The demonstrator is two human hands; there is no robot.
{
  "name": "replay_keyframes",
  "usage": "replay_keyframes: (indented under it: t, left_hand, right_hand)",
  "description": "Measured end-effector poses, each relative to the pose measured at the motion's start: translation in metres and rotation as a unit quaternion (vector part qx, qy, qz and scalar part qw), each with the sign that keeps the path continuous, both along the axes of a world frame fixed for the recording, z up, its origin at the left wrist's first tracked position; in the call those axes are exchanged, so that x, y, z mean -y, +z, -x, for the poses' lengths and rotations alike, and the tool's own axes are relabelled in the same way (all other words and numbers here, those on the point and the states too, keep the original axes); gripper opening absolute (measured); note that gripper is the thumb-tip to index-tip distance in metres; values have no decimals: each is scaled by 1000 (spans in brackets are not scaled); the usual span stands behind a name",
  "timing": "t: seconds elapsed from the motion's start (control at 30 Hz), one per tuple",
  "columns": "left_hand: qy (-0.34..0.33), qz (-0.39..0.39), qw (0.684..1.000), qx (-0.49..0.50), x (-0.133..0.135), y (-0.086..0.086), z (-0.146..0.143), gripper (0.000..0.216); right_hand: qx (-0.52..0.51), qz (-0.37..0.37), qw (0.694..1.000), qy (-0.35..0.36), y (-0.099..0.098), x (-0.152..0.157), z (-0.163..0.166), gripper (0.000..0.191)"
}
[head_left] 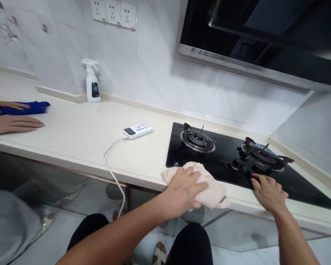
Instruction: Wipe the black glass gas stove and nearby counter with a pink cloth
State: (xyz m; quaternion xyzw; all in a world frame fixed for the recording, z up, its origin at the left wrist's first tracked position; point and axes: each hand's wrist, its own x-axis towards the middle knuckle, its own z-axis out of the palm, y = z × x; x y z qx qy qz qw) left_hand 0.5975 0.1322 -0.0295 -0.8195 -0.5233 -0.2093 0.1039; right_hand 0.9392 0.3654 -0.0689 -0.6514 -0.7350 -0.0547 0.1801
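A pale pink cloth (213,189) lies bunched over the front edge of the counter and the near left corner of the black gas hob (217,165). My left hand (183,191) presses down on it, fingers spread and bent around the fabric. My right hand (270,193) rests on the hob's front edge, holding nothing. Its fingers are stretched out, the index fingertip close to the hob's control knobs (235,164). Two burners with black pan supports stand on the glass, a left burner (198,140) and a right burner (263,154).
A white power bank (138,131) with a cable (113,173) hanging over the edge lies left of the hob. Against the wall stands a white spray bottle (93,82). Far left, another person's hands (15,123) are by a blue cloth (35,107). A range hood (253,70) overhangs the hob.
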Motion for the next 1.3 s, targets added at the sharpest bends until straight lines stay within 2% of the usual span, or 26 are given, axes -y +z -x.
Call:
replay_keyframes:
  t: [0.17,0.27,0.4,0.47,0.57,0.7,0.83,1.0,1.1,1.2,1.3]
  left_hand:
    - [117,20,993,25,41,4,85,62]
    - [220,72,971,56,60,20,132,52]
    - [279,65,955,75,64,45,168,44]
    - [302,56,948,80,58,53,171,45]
    - [326,43,941,79,45,54,156,46]
    - [331,29,941,62,33,40,117,41]
    - [315,-7,949,22,41,24,97,35]
    - [271,-25,962,13,73,4,116,41]
    - [277,-20,960,21,85,-3,137,45]
    - [319,8,947,34,76,2,149,40]
    - [348,38,935,53,55,18,152,40]
  right_hand:
    - [11,7,1000,7,1,3,-1,65]
    - [15,6,1000,9,1,3,-1,67]
    - [20,-1,1000,9,-2,1,-4,69]
    - [23,-4,1000,8,-3,-1,-6,69]
    - [22,-7,1000,8,-3,-2,-7,69]
    - [22,7,1000,-3,-4,-3,-7,70]
    - [29,4,1000,1,-6,-4,-7,72]
    - [20,-12,1000,10,-13,-6,-9,72]
    - [12,-20,1000,12,-15,-6,-6,71]
    - [2,-27,1000,16,-14,-3,-2,72]
    - [-10,-27,999,21,-11,0,1,71]
